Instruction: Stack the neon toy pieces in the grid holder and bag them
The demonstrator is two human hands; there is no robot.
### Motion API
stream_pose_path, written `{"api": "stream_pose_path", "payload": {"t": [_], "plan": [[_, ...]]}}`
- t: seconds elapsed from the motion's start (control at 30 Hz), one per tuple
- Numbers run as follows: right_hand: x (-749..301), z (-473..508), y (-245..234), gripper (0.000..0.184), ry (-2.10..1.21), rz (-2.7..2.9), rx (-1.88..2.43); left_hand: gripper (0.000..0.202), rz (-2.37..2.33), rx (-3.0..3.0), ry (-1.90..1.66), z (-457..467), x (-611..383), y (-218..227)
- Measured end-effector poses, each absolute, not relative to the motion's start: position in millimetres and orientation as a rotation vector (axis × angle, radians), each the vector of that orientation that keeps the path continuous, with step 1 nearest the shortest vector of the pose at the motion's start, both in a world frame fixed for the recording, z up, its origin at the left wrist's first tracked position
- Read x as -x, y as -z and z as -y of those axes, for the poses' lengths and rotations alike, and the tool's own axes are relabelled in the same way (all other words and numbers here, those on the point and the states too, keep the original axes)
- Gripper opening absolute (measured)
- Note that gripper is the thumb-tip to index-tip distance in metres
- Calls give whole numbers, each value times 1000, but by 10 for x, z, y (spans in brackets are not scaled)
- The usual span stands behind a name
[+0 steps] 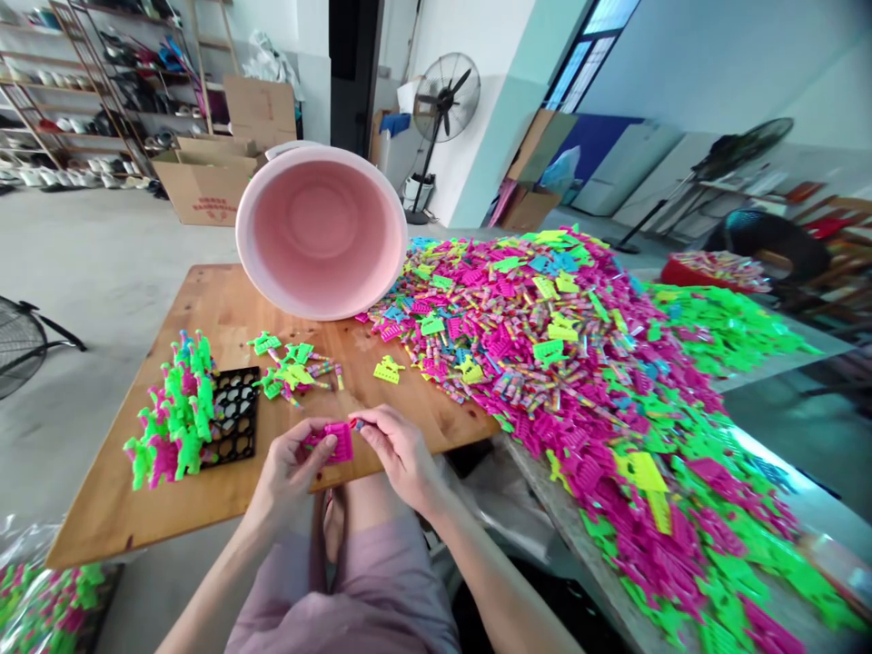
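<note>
Just below the frame's centre, the left hand (294, 461) pinches a magenta plastic piece (339, 445) between thumb and fingers, while the right hand (396, 447), close beside it, grips a small reddish part (356, 423). A black perforated tray (252, 404) lies left, a colourful pile (538, 336) right.

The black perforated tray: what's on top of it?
Mostly green and pink plastic figures crowd the left part of the black perforated tray, whose right part shows. They cover the surface beneath.
</note>
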State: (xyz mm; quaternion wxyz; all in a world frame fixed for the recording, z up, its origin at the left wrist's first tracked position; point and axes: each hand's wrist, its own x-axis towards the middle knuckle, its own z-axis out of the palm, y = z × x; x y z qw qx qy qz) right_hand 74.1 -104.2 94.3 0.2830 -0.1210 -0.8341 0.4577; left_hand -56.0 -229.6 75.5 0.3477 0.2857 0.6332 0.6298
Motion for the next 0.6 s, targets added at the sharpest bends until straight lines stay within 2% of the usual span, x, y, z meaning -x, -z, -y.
{"api": "stream_pose_path", "payload": {"t": [0.27, 0.6], "plan": [[-813, 971, -1079, 28, -1076, 2476, 225, 25, -1898, -1116, -1454, 2364, 615, -833], [-808, 978, -1041, 25, -830, 2520, 235, 27, -1895, -1154, -1410, 2372, 627, -812]]}}
